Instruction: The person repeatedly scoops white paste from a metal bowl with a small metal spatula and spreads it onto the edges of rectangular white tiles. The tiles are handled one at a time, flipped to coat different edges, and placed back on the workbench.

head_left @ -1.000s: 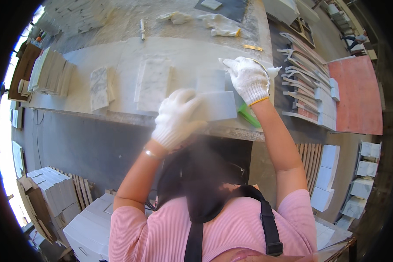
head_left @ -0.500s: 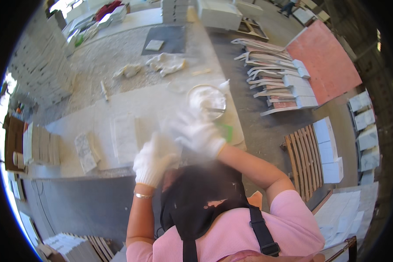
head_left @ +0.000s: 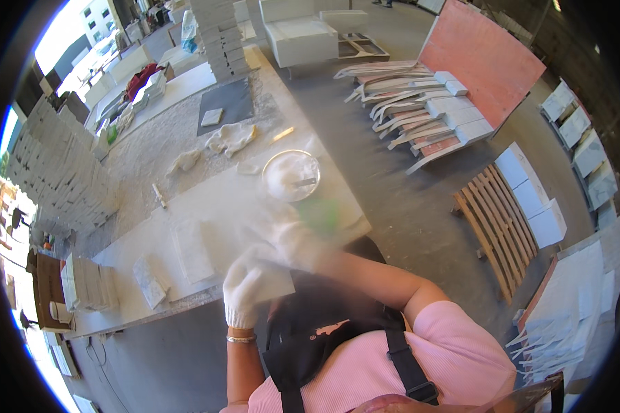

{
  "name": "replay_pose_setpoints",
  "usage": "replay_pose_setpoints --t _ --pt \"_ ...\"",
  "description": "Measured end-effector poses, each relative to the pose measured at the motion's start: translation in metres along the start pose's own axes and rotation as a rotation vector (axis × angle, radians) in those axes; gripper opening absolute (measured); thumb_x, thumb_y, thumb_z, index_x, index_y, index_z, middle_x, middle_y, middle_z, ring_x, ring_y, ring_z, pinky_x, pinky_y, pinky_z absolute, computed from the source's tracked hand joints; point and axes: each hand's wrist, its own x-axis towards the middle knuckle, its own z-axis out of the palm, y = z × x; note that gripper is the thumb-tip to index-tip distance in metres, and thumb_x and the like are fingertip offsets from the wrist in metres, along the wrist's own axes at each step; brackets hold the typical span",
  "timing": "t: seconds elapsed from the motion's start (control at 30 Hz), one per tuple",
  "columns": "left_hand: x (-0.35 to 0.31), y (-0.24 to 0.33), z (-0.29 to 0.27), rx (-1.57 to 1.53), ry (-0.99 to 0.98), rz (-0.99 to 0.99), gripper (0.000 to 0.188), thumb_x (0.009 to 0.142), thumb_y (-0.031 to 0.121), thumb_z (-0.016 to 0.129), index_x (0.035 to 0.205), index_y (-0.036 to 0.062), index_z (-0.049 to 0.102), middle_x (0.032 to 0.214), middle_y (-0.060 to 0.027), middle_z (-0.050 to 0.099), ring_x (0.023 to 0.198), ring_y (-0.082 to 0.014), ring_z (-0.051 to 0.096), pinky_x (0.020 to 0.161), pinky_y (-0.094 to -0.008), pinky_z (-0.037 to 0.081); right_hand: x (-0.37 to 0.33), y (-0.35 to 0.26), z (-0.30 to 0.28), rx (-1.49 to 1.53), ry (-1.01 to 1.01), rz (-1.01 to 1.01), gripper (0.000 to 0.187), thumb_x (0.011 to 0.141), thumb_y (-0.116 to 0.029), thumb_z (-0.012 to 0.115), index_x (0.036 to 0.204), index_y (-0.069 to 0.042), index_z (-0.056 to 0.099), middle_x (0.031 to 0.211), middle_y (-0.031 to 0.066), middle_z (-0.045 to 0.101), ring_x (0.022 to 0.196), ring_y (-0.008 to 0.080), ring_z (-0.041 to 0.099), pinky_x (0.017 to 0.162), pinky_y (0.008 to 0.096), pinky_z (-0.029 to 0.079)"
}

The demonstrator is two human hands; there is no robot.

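While my left hand (head_left: 244,292) in its white knit glove grips the pale flat stone tile (head_left: 272,282) at the near edge of the long grey bench (head_left: 207,199), the gloved fingers (head_left: 240,313) are closed over the tile's left edge, clamped on it. The tile sits just at the bench edge, close to my chest, tilted rather than lying flat.

My right hand (head_left: 293,237), also in a white glove, is blurred by motion. It lies just beyond the tile, between the tile and the round shallow bowl of white paste (head_left: 291,175). Whether its fingers are spread or closed on something, I cannot tell. A smear of green (head_left: 320,213) shows just beside it, on the bowl side; it may be a sponge or pad, but the blur hides its shape.

As I judge it, the step in hand is working the tile's surface. To do it well:
- Keep the left grip firm on the edge, so the tile cannot slide off the bench.
- Keep the tile's weight over the bench, not hanging past the edge.
- Keep the bowl within reach but clear of the right elbow.

Left of the tile, more pale tiles (head_left: 189,251) lie flat on the bench. Beyond the bowl lie crumpled white rags (head_left: 231,138).
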Motion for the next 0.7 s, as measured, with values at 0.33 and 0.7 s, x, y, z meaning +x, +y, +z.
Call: replay_pose_setpoints --t 0.33,0.7 --pt "-0.042 -0.004 -0.014 -0.126 0.031 -0.063 0.06 0.097 0.019 0.075 0.149 -0.0035 0.055 0.131 -0.0089 0.069 0.11 -0.0159 0.067 0.095 -0.0318 0.055 -0.012 0.018 -0.012 0.626 0.404 0.071 0.047 0.108 -0.021 0.066 0.148 0.001 0.059 0.139 0.0102 0.069 0.128 0.0196 0.063 0.11 0.0337 0.05" --pt "-0.039 -0.013 -0.021 -0.057 0.07 -0.045 0.072 0.098 0.031 0.075 0.154 -0.0048 0.049 0.146 -0.0132 0.061 0.133 -0.0191 0.057 0.111 -0.0353 0.046 -0.086 -0.029 0.004 1.091 -0.334 0.468 0.064 0.105 -0.021 0.067 0.159 0.003 0.044 0.16 0.0176 0.051 0.149 0.0252 0.045 0.124 0.0374 0.034"
